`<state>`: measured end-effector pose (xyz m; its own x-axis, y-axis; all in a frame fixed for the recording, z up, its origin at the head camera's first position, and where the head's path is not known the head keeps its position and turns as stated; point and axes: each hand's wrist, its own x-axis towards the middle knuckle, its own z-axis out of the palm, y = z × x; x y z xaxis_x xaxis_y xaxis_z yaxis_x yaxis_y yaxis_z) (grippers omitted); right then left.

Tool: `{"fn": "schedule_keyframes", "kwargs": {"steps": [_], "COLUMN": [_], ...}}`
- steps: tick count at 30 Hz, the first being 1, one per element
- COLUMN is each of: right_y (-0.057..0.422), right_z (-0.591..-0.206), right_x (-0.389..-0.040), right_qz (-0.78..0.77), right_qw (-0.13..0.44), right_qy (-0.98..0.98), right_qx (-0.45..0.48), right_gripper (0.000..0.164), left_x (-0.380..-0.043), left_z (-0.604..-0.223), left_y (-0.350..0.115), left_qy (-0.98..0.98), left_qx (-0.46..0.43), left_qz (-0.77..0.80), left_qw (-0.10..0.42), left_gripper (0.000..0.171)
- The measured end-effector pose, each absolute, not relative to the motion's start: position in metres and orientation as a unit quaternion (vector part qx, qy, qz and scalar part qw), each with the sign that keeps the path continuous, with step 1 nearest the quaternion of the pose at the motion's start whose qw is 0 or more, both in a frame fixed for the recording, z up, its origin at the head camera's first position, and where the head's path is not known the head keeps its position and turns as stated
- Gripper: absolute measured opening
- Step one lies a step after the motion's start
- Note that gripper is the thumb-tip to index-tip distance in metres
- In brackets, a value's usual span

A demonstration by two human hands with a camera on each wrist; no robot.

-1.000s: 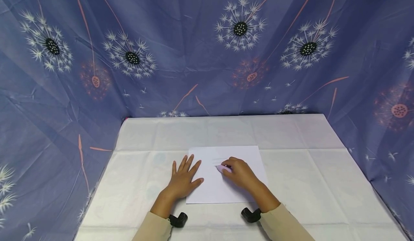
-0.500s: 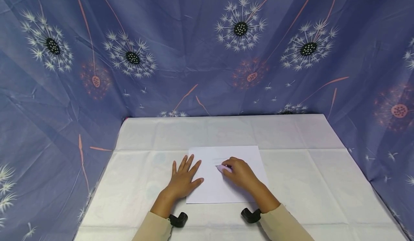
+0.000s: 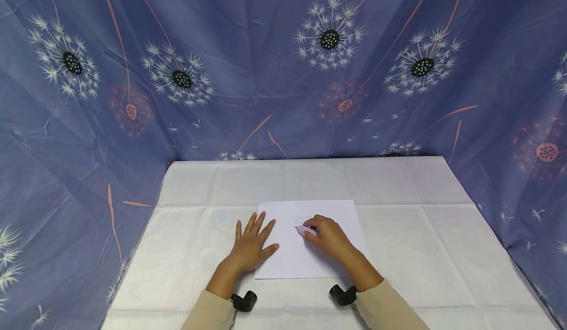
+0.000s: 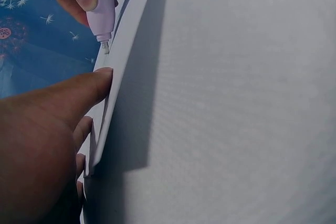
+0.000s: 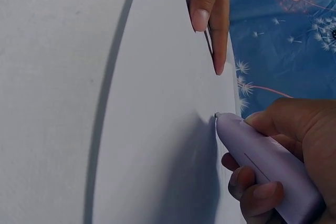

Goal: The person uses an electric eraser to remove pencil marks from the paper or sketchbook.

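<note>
A white sheet of paper [image 3: 283,261] lies on the table, with a few faint thin lines [image 3: 303,217] near its upper middle. My left hand [image 3: 250,248] presses flat on the sheet's left side, fingers spread. In my right hand [image 3: 330,236], thumb and fingers grip a thick lavender pen-shaped tool [image 5: 268,161]. Its narrow grey tip [image 4: 105,45] points left and down, right at the paper beside the lines. The right wrist view shows fingers curled round the smooth body, with the rear end partly hidden by the palm.
A creased white cloth [image 3: 412,251] covers the table beneath the paper. Behind it and at both sides hangs a blue curtain [image 3: 261,74] printed with dandelions. Black curved pieces stick out at the left wrist [image 3: 244,301] and right wrist [image 3: 343,295].
The tool's tip shifts only very slightly at the same spot on the paper, and the thin lines look a little fainter. My left hand has stayed still.
</note>
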<state>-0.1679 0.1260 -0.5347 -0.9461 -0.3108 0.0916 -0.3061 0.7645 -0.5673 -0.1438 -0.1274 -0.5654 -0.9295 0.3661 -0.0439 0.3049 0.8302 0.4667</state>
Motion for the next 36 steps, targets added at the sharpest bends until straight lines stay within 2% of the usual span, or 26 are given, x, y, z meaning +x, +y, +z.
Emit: {"fn": "schedule_keyframes", "kwargs": {"steps": [24,36], "right_y": [0.1208,0.1297], "right_z": [-0.536,-0.5358], "right_x": [-0.1703,-0.168], "right_qz": [-0.3,-0.299], "right_qw": [0.002,-0.001], "right_qy": [0.937,0.943], "right_qx": [-0.178,-0.147], "right_gripper": [0.015,0.014], "left_x": [-0.1445,-0.1443], "left_z": [-0.5635,-0.5638], "left_y": [-0.127,-0.1275], "left_qy": [0.957,0.955], "left_qx": [0.176,0.174], "left_qz": [0.223,0.227], "left_qw": [0.066,0.074], "left_gripper": [0.068,0.069]}}
